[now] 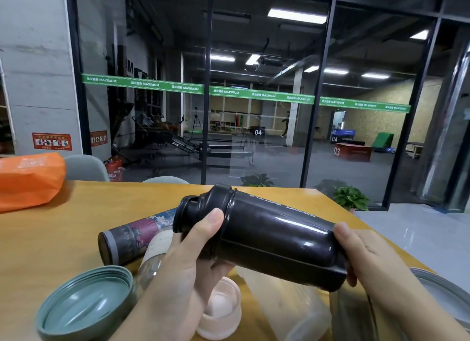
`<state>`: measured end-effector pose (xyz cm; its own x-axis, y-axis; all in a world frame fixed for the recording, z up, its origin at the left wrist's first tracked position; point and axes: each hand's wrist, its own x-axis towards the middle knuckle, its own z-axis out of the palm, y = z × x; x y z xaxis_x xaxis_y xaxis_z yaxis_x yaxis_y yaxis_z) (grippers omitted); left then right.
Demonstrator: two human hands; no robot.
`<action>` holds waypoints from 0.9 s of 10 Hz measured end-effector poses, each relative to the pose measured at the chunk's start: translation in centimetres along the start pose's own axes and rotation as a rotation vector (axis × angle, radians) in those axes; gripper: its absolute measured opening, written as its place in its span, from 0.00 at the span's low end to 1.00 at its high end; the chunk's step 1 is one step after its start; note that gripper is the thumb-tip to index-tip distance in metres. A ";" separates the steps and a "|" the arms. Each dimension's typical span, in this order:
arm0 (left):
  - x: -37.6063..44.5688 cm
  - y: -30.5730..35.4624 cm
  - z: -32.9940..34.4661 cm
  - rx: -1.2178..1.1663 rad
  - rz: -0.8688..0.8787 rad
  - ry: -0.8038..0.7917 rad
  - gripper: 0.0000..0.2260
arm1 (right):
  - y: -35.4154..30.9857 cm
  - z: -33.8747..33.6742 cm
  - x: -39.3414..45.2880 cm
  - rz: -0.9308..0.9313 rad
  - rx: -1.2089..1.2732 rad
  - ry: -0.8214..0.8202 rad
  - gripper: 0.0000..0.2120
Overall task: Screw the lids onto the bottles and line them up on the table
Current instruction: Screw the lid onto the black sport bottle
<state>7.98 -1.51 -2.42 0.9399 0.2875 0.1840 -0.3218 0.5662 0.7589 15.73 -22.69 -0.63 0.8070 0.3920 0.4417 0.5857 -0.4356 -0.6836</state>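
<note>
A black shaker bottle [274, 236] is held on its side above the wooden table [56, 228], its black lid [203, 208] pointing left. My left hand [188, 262] grips the lid end, thumb across the lid. My right hand [371, 259] grips the bottle's base. Under them on the table lie a patterned bottle [132, 236], a clear bottle [152, 259] partly hidden by my left wrist, a green lid [86, 302] open side up, a pink lid [221, 312] and a translucent bottle [292, 305].
An orange bag [28, 180] sits at the table's far left. A grey rim of a container [442, 287] shows at the right edge. Chair backs [86, 167] stand beyond the table. A glass wall and potted plants [351, 198] lie behind.
</note>
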 end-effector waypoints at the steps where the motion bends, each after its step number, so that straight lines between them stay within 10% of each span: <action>1: 0.3 -0.3 -0.4 -0.007 -0.016 0.037 0.36 | 0.3 0.2 0.0 -0.003 0.096 -0.051 0.37; 9: 0.1 0.1 0.0 -0.060 0.000 0.203 0.30 | 1.2 0.0 0.1 -0.197 0.050 -0.096 0.39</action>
<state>7.99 -1.44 -2.31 0.8996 0.4339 0.0501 -0.3341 0.6095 0.7190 16.49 -23.17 -1.45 0.6651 0.5419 0.5137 0.7248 -0.3032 -0.6186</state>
